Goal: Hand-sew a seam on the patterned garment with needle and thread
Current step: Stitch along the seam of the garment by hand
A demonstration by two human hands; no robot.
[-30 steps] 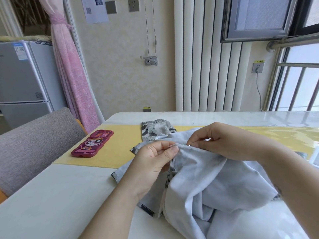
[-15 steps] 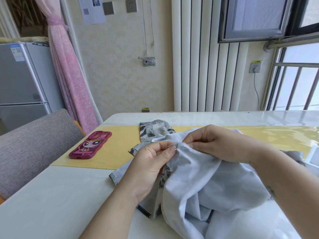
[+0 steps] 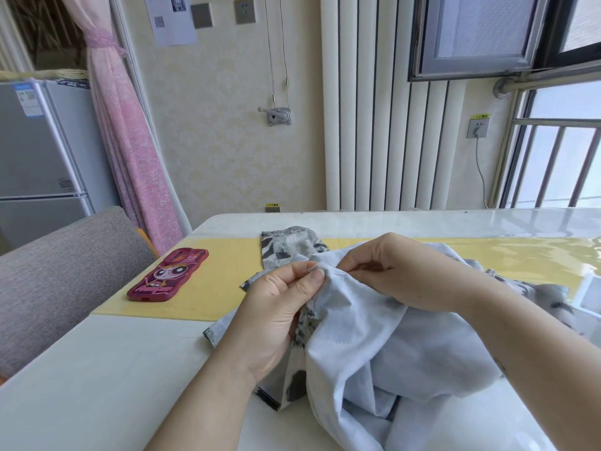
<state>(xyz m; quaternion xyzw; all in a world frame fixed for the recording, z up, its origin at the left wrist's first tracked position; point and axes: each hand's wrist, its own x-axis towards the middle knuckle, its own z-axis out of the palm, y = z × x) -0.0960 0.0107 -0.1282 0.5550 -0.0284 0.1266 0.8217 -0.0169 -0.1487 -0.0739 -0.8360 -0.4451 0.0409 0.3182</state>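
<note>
White and glossy, the worktop (image 3: 97, 385) sits before a ribbed radiator (image 3: 374, 125) and a barred window (image 3: 559, 164). At its middle the left hand (image 3: 276, 307) pinches a raised fold of the patterned garment (image 3: 390, 353) between thumb and forefinger. The right hand (image 3: 400, 271) meets it from the other side, fingertips closed together, apparently on the needle (image 3: 340, 272), which shows only as a thin pale glint between the two hands. The garment looks light, thin and limp, so it will likely sag and slip unless taken right beside the seam line and kept taut between the hands. It lies heaped on the worktop near the person, one printed end reaching onto the yellow mat (image 3: 221, 288). A red phone case (image 3: 167, 279) lies on that mat, well apart to the left. Thread cannot be made out, the seam itself is hidden under the fingers, and the right forearm (image 3: 536, 353) covers part of the cloth.
</note>
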